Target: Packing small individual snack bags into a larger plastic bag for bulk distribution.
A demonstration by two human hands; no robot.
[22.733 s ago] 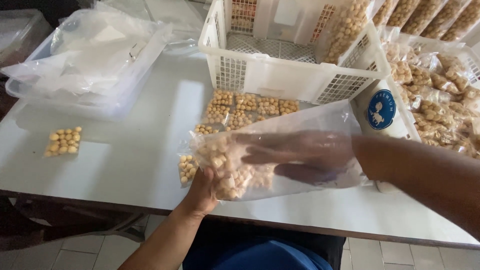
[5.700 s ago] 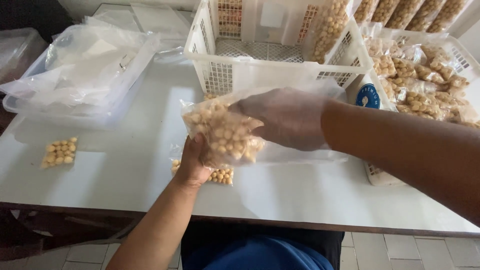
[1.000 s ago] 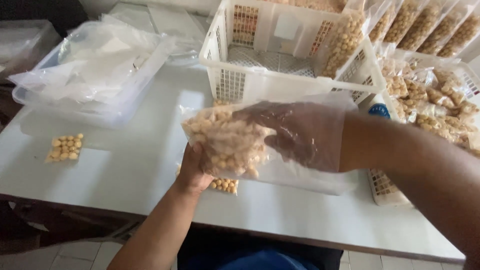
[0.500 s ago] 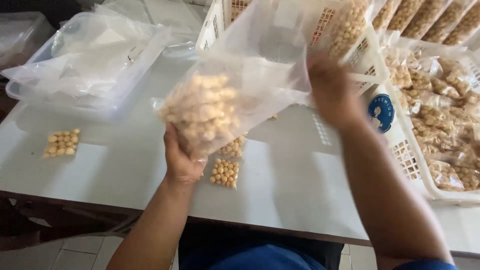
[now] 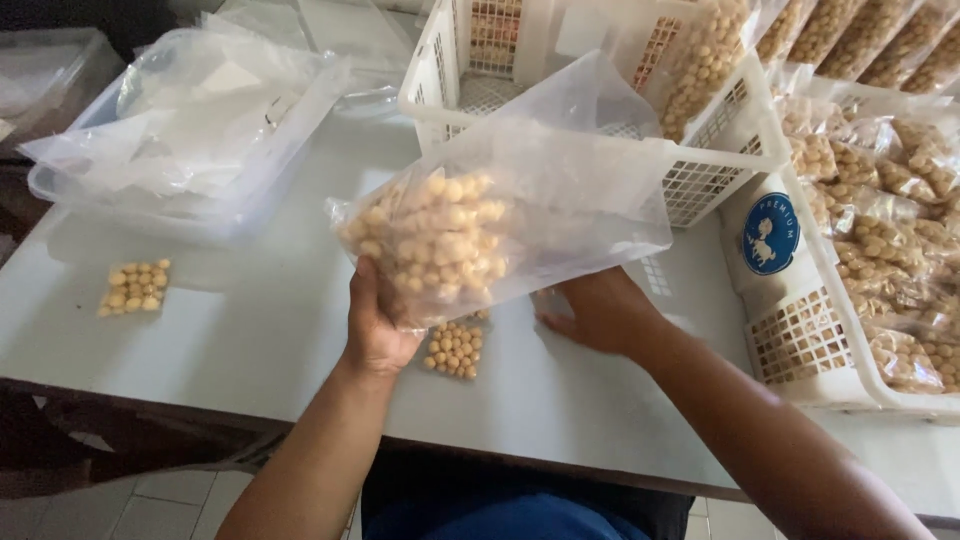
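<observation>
My left hand [image 5: 375, 325] holds up a large clear plastic bag [image 5: 500, 210] from below; its lower end is packed with pale yellow round nuts and its open end trails to the upper right. My right hand [image 5: 598, 310] is out of the bag and reaches down to the white table [image 5: 250, 330] under it, fingers spread near a small flat packet; whether it grips anything is hidden by the bag. A small sealed packet of nuts [image 5: 455, 349] lies on the table just right of my left hand.
Another small packet [image 5: 134, 288] lies at the left. A clear tub of plastic bags [image 5: 190, 130] stands at the back left. A white lattice basket [image 5: 600, 90] stands behind the bag, and a second basket [image 5: 880, 250] of filled packets is at the right.
My right hand, inside the bag a second ago, has come out, swung up and then dropped to the table beneath the bag. My left hand still holds the bag, lifted slightly.
</observation>
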